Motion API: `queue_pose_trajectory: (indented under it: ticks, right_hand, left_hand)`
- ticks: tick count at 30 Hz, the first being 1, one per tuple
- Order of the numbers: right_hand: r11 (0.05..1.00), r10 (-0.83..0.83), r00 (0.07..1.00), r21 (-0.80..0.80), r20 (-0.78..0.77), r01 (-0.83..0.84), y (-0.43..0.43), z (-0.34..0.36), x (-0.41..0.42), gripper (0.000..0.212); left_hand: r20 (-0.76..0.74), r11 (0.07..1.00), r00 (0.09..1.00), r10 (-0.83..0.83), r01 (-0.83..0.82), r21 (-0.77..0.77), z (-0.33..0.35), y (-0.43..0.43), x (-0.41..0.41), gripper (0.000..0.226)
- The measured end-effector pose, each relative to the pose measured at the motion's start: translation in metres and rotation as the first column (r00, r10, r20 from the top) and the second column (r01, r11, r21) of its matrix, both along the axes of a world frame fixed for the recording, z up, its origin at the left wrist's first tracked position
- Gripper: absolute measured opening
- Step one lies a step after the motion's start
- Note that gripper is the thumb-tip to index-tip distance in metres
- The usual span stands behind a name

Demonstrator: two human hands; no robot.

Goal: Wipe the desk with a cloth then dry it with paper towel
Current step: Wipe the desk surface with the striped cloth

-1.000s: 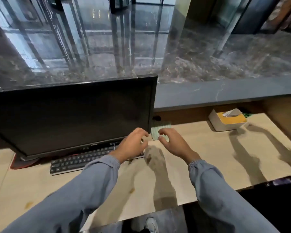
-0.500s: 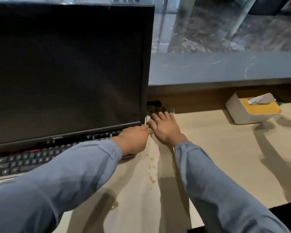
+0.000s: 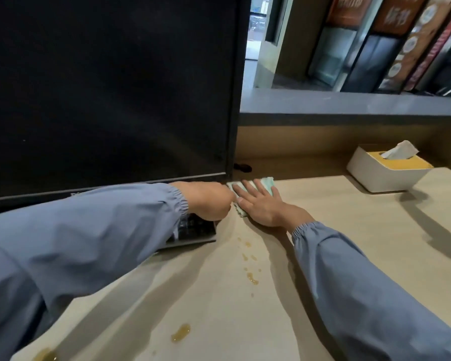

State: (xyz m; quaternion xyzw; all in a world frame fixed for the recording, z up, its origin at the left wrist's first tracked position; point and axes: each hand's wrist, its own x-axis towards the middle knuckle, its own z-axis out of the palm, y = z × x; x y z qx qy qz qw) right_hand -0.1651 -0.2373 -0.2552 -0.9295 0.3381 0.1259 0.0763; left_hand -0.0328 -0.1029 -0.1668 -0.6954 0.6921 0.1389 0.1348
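Observation:
A pale green and white cloth (image 3: 267,182) lies flat on the light wooden desk (image 3: 362,230), just right of the monitor's lower corner. My right hand (image 3: 261,204) rests palm down on it with fingers spread. My left hand (image 3: 208,201) is curled at the cloth's left edge, above the keyboard's end; whether it pinches the cloth is hidden. Amber liquid drops (image 3: 251,278) trail down the desk, with a bigger spill (image 3: 180,332) nearer me. A white tissue box (image 3: 385,174) with a yellow top and a paper sheet poking out stands at the back right.
A large black monitor (image 3: 110,89) fills the upper left. A dark keyboard (image 3: 195,230) lies under my left forearm. A grey raised counter (image 3: 349,105) and a wooden back wall bound the desk's far side. Another spill (image 3: 44,355) sits at the bottom left edge.
My view has dropped and come closer to the desk. Both hands reached forward to the cloth; my right hand now lies flat on it, and my left has closed at its edge.

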Motion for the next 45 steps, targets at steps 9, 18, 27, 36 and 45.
queue_pose_trajectory:
  ticks: [9, 18, 27, 36, 45]
  right_hand:
    - [0.999, -0.026, 1.0, 0.029, 0.0, 0.026, 0.034, 0.005, -0.025, 0.054]
    - [0.998, -0.058, 0.998, -0.001, -0.031, 0.058, 0.092, 0.009, -0.056, 0.054]
    - [0.999, -0.039, 0.999, -0.029, -0.015, 0.038, 0.139, 0.006, -0.089, 0.056]
    - [1.0, -0.008, 0.999, -0.03, 0.038, 0.009, 0.182, -0.007, -0.134, 0.056]
    - [0.993, 0.027, 0.993, -0.12, 0.111, -0.014, 0.231, -0.025, -0.167, 0.056]
  left_hand:
    - [0.016, 0.997, 0.998, 0.056, -0.055, -0.061, 0.004, 0.053, -0.022, 0.058]
    - [-0.024, 0.983, 0.997, 0.073, -0.076, -0.166, -0.007, 0.144, -0.049, 0.057]
    - [-0.052, 0.954, 0.996, 0.067, -0.079, -0.289, -0.032, 0.191, -0.088, 0.047]
    - [-0.073, 0.847, 0.996, 0.045, -0.077, -0.525, -0.073, 0.229, -0.115, 0.04]
    - [-0.133, 0.632, 0.991, 0.002, -0.105, -0.768, -0.103, 0.285, -0.131, 0.024]
